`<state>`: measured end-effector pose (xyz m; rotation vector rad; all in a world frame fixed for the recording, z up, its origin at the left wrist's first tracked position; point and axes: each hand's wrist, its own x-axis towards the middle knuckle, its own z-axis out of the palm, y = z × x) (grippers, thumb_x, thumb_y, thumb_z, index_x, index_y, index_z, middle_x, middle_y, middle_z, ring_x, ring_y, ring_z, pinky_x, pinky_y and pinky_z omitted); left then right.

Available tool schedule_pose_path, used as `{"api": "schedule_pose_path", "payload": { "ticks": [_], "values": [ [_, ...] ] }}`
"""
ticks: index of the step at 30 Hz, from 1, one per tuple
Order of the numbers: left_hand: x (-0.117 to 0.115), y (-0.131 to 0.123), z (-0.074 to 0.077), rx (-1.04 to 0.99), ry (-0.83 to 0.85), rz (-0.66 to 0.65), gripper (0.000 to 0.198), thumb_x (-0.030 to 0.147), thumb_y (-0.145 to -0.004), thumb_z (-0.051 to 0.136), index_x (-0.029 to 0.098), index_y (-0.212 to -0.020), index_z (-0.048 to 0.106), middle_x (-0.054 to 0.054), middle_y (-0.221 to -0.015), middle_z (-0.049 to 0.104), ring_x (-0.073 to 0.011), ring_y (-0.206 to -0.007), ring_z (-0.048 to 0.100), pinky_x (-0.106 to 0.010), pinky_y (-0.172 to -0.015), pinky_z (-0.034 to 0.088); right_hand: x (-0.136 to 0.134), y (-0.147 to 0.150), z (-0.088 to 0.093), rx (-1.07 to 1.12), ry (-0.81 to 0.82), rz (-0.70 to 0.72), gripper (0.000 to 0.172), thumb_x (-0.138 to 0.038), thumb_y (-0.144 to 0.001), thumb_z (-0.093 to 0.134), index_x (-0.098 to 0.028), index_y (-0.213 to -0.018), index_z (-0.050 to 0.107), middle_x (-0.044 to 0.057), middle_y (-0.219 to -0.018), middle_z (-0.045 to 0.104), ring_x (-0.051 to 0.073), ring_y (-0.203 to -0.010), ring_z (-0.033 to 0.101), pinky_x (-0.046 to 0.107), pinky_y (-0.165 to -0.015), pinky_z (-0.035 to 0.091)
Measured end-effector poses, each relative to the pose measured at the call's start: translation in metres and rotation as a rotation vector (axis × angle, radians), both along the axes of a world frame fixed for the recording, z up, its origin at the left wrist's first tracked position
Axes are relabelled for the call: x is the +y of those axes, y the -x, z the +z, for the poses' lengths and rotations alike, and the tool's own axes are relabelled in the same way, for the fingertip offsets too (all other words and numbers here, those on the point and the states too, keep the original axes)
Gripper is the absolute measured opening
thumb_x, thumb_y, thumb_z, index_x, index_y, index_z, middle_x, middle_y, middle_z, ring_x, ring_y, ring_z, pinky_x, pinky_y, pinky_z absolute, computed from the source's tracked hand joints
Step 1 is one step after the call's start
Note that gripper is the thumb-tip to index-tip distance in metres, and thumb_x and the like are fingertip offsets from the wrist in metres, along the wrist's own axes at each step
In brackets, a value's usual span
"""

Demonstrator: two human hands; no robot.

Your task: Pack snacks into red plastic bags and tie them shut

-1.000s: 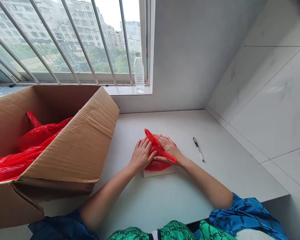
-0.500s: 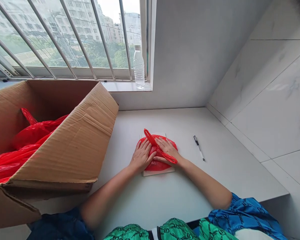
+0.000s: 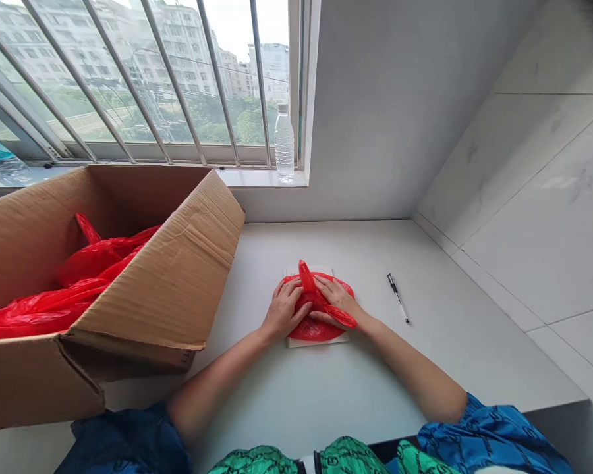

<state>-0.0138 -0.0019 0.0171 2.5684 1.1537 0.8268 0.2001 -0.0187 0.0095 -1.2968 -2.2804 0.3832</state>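
A knotted red plastic bag point(image 3: 321, 332) lies on the tabletop over a flat, pale, square-edged thing point(image 3: 296, 343), which peeks out at its front and back edges. What is inside the bag is hidden. My left hand point(image 3: 282, 311) rests on the bag's left side, fingers laid over it and thumb stretched toward the middle. On the right side my right hand point(image 3: 337, 299) lies with extended fingers across the bag. One handle loop stands up between the hands; the other flops over my right hand near the wrist.
A large open cardboard box point(image 3: 178, 263) with red plastic bags point(image 3: 103, 263) stands at left. A black-and-clear pen point(image 3: 398, 298) lies right of my hands. On the sill of the barred window stands a clear bottle point(image 3: 284, 145); another bottle point(image 3: 2, 158) leans at far left.
The whole view has shifted slightly, showing more of the box and the left bottle. My hands stay on the bag, their fingers slightly more bent.
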Motion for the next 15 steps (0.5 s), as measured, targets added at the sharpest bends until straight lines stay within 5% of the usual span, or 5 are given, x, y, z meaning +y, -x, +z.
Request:
{"api": "schedule_pose_path", "payload": {
  "ticks": [3, 5, 8, 10, 15],
  "values": [
    [-0.023, 0.009, 0.018, -0.114, -0.003, -0.052, 0.022, 0.034, -0.095, 0.056, 0.022, -0.11, 0.066, -0.006, -0.115, 0.071, -0.0218, -0.113, 0.063, -0.047, -0.116, 0.034, -0.016, -0.002, 0.023, 0.104, -0.079, 0.056, 0.05, -0.053, -0.096, 0.052, -0.02, -0.134, 0.056, 0.014, -0.127, 0.064, 0.028, -0.118, 0.059, 0.048, -0.106, 0.044],
    [-0.042, 0.015, 0.035, -0.185, 0.039, -0.071, 0.021, 0.034, -0.097, 0.053, 0.021, -0.104, 0.068, -0.003, -0.1, 0.074, -0.018, -0.093, 0.068, -0.04, -0.105, 0.045, -0.03, -0.005, 0.04, 0.17, -0.095, 0.113, 0.027, -0.042, -0.1, 0.048, -0.025, -0.096, 0.068, 0.005, -0.09, 0.069, 0.021, -0.089, 0.064, 0.047, -0.104, 0.044],
    [-0.066, 0.024, 0.063, -0.292, 0.099, -0.088, 0.024, 0.034, -0.097, 0.053, 0.018, -0.101, 0.069, -0.004, -0.091, 0.073, -0.0162, -0.08, 0.067, -0.027, -0.076, 0.052, -0.05, -0.008, 0.062, 0.307, 0.065, 0.152, 0.032, -0.041, -0.1, 0.048, -0.023, -0.078, 0.063, 0.003, -0.076, 0.06, 0.018, -0.073, 0.057, 0.033, -0.077, 0.051],
    [-0.077, 0.033, 0.079, -0.34, 0.127, -0.125, 0.025, 0.035, -0.097, 0.054, 0.016, -0.102, 0.069, -0.005, -0.086, 0.072, -0.0147, -0.074, 0.064, -0.024, -0.068, 0.049, -0.062, -0.005, 0.073, 0.407, 0.222, 0.166, 0.037, -0.045, -0.098, 0.049, -0.021, -0.071, 0.058, 0.001, -0.069, 0.054, 0.016, -0.063, 0.049, 0.027, -0.058, 0.044],
    [-0.092, 0.059, 0.098, -0.338, 0.208, -0.262, 0.029, 0.04, -0.097, 0.054, 0.014, -0.103, 0.067, -0.004, -0.081, 0.07, -0.012, -0.069, 0.06, -0.021, -0.064, 0.046, -0.083, 0.017, 0.083, 0.539, 0.525, 0.166, 0.034, -0.055, -0.089, 0.059, -0.024, -0.075, 0.066, 0.003, -0.068, 0.06, 0.019, -0.06, 0.056, 0.028, -0.053, 0.045]
  ]
}}
